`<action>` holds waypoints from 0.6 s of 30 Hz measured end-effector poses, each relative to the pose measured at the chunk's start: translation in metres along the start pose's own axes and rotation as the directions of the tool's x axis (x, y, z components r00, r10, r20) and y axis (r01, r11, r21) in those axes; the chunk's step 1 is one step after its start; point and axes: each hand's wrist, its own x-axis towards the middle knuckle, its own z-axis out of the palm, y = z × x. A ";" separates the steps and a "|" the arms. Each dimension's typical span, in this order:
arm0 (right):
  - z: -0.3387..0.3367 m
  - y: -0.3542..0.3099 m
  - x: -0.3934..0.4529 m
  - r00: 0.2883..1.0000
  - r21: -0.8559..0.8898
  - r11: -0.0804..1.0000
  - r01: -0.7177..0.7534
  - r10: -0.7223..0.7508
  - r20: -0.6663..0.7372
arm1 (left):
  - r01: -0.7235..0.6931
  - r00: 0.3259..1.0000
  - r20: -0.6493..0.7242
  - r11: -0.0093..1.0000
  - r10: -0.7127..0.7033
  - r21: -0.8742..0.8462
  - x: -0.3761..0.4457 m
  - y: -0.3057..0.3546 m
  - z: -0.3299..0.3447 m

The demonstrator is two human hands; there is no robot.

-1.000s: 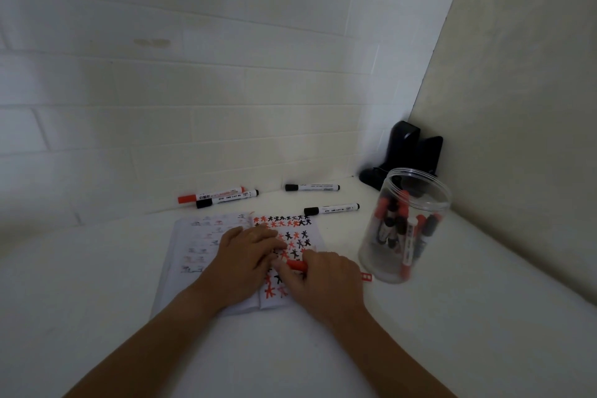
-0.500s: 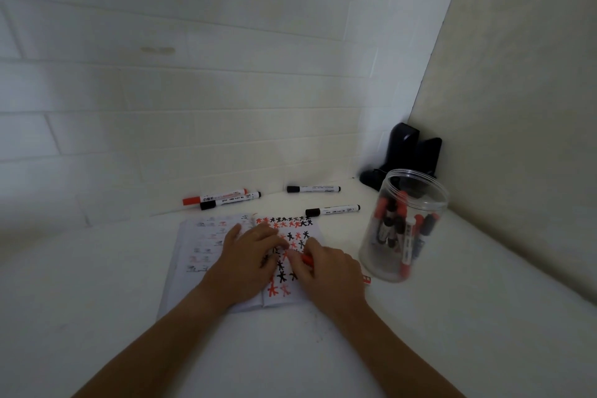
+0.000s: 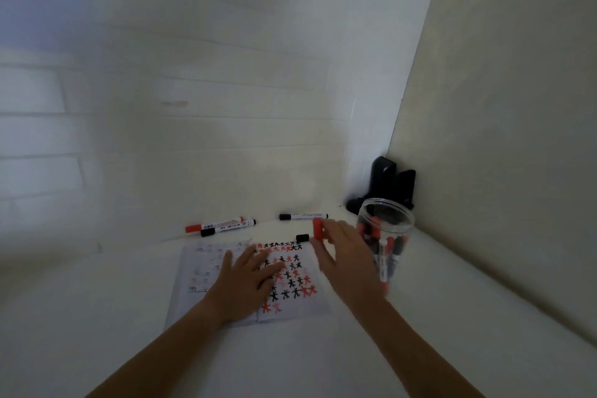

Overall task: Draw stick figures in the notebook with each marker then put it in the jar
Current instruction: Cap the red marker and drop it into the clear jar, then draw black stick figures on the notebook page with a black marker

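Right now the left hand (image 3: 245,287) lies flat on the open notebook (image 3: 245,281), with its fingers (image 3: 268,271) straight and spread, holding nothing. It presses down near the middle fold. The notebook lies on the white desk (image 3: 129,317). Its right page is full of little red and black stick figures (image 3: 290,271). Its left page has only faint marks.

The right hand (image 3: 345,258) is lifted off the page, just left of the jar (image 3: 386,245). It looks blurry. Its fingers are curled round a red marker (image 3: 318,229), and the red end sticks up above the hand. The marker is in the air, beside the jar's rim, not inside it.

The jar is clear plastic with no lid on. It stands upright on the desk to the right of the notebook. Many red and black markers (image 3: 384,255) stand inside it.

More markers lie on the desk behind the notebook. A red-capped marker (image 3: 214,225) and a black-capped marker (image 3: 228,227) lie side by side, touching or nearly so. Another black-capped marker (image 3: 303,216) lies farther right, near the wall. One black cap (image 3: 302,238) peeks out just past the top of the notebook; the hand hides the rest of it.

A black thing (image 3: 384,184) sits in the corner behind the jar. White brick walls stand behind the desk.
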 end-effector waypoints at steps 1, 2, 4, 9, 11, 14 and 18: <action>-0.014 0.000 0.009 0.999 0.013 1.000 -0.004 0.004 -0.044 | -0.001 1.000 -0.002 1.000 0.001 -0.003 0.000 -0.001 0.000; -0.028 -0.001 0.019 0.996 0.030 1.000 0.001 0.002 -0.091 | -0.003 1.000 -0.004 1.000 0.003 -0.002 -0.001 -0.001 0.001; -0.054 -0.001 0.034 0.984 0.081 0.997 -0.006 0.020 -0.177 | -0.003 1.000 -0.002 1.000 0.003 0.013 -0.001 -0.002 0.003; -0.091 0.016 0.052 0.925 -0.042 0.992 -0.122 0.098 -0.368 | -0.015 1.000 -0.014 1.000 0.014 -0.016 -0.001 -0.001 0.008; -0.090 0.030 0.051 0.960 -0.115 0.973 -0.200 0.171 -0.223 | -0.017 1.000 -0.021 1.000 0.017 -0.014 -0.002 0.000 0.009; -0.079 0.044 0.043 0.958 -0.305 0.918 -0.252 0.281 0.054 | -0.018 1.000 -0.025 1.000 0.018 -0.020 -0.003 0.000 0.008; -0.073 0.047 0.038 0.967 -0.305 0.922 -0.239 0.255 0.013 | -0.019 1.000 -0.020 0.999 0.019 -0.034 -0.003 0.001 0.004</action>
